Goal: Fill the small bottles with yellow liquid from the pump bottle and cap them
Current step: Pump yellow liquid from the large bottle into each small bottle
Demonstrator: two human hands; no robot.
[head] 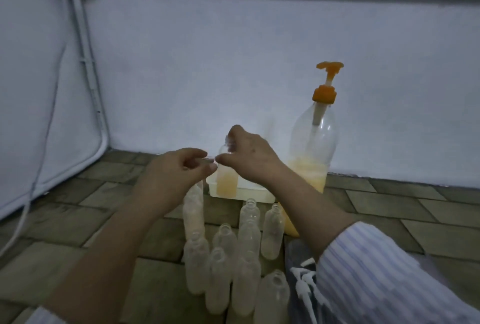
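My right hand point(249, 157) grips the neck and top of a small clear bottle point(226, 180) that is partly filled with yellow liquid. My left hand point(176, 170) is pinched shut right beside it, fingertips touching the bottle's shoulder. A crumpled clear plastic bag point(193, 209) hangs below that hand. The big pump bottle point(311, 152) with an orange pump head point(329, 67) stands behind, to the right, yellow liquid low inside. Several empty small bottles point(224, 240) stand uncapped on the tiled floor under my forearms.
A white tray point(249, 193) sits behind the held bottle. A yellow container point(288, 222) shows partly behind my right forearm. White spray tops point(302, 275) lie on dark cloth at lower right. A wall is close behind, and a white cable point(39, 173) runs down on the left.
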